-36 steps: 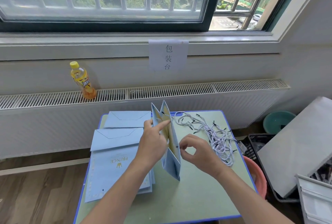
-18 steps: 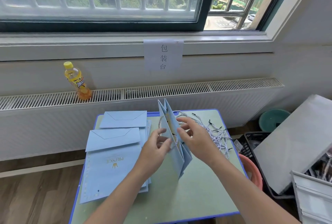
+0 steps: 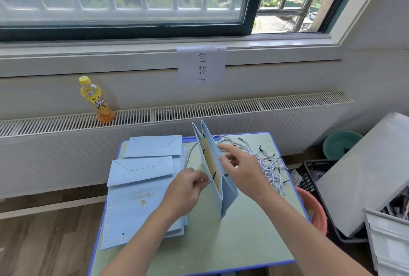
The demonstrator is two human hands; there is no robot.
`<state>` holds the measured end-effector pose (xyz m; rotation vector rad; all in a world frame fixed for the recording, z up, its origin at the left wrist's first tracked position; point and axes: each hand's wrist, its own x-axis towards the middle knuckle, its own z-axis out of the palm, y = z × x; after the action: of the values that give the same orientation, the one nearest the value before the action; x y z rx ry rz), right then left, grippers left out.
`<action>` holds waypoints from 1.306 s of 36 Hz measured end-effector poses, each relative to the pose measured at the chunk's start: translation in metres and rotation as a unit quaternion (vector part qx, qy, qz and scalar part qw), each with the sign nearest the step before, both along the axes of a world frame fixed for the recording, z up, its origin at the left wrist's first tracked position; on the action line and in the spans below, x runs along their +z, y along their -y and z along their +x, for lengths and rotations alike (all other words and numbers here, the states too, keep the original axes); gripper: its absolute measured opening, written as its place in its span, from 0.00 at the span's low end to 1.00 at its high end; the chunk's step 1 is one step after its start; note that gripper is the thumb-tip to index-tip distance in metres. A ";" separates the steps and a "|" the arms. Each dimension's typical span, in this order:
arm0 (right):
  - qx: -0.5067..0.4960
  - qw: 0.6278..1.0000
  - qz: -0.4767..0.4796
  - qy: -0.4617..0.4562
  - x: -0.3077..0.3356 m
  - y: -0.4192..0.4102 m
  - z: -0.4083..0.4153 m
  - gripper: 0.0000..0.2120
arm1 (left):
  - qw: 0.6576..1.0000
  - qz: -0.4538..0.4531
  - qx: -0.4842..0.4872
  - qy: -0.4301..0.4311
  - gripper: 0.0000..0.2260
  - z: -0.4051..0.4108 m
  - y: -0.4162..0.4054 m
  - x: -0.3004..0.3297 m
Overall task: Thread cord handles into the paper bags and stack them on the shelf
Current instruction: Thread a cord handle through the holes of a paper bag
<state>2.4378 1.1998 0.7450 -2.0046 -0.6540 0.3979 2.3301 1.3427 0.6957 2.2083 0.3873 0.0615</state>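
A small green table with a blue edge is seen. Left of the standing paper bag a pile of flat bags is laid — right of it, loose cords.

Upright pale-blue paper bag: matt, smooth card. Flat pale-blue paper bags: matt. Twisted white-grey cords: woven, black glossy tips. Green worktop: matt, blue plastic edging. Yellow drink bottle: glossy clear plastic.
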 end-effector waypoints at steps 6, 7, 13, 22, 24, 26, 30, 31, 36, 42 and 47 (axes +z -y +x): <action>0.007 1.000 -0.001 -0.004 0.002 -0.001 0.001 0.13 | 0.984 -0.005 0.139 0.115 0.07 0.013 -0.016 0.011; 0.007 1.000 -0.003 -0.003 0.001 -0.001 0.001 0.13 | 0.978 -0.001 0.167 0.122 0.08 0.018 -0.019 0.013; 0.015 1.000 -0.004 0.004 -0.001 -0.003 0.000 0.13 | 0.983 -0.093 0.152 0.045 0.10 0.042 -0.032 0.022; 0.011 1.000 0.000 0.004 -0.004 -0.003 0.001 0.13 | 0.986 -0.062 0.157 -0.004 0.07 0.041 -0.035 0.006; 0.010 1.000 -0.002 0.008 -0.005 -0.003 0.002 0.13 | 0.988 -0.032 0.146 -0.047 0.06 0.041 -0.034 0.000; 0.014 1.000 -0.008 0.011 -0.004 -0.002 0.002 0.13 | 0.989 -0.009 0.137 -0.060 0.06 0.041 -0.031 -0.004; 0.036 0.998 -0.042 0.013 0.001 -0.002 0.003 0.14 | 0.990 0.018 0.127 -0.054 0.06 0.044 -0.026 -0.002; 0.044 0.997 -0.057 0.017 0.003 -0.003 0.003 0.14 | 0.991 0.022 0.124 -0.055 0.06 0.046 -0.025 -0.001; 0.070 0.986 -0.144 0.039 0.012 -0.002 -0.004 0.21 | 0.993 0.024 0.106 -0.054 0.06 0.050 -0.023 0.005; 0.056 0.965 -0.244 0.079 0.024 -0.006 -0.010 0.08 | 0.995 0.029 0.085 -0.047 0.09 0.049 -0.032 0.000; 0.004 0.932 -0.317 0.176 0.026 -0.005 -0.007 0.06 | 0.987 -0.056 0.149 0.019 0.21 0.055 -0.045 0.007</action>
<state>2.4313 1.2044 0.7706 -2.7302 -0.8258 0.2735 2.3854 1.3879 0.7030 2.0209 0.6803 0.2372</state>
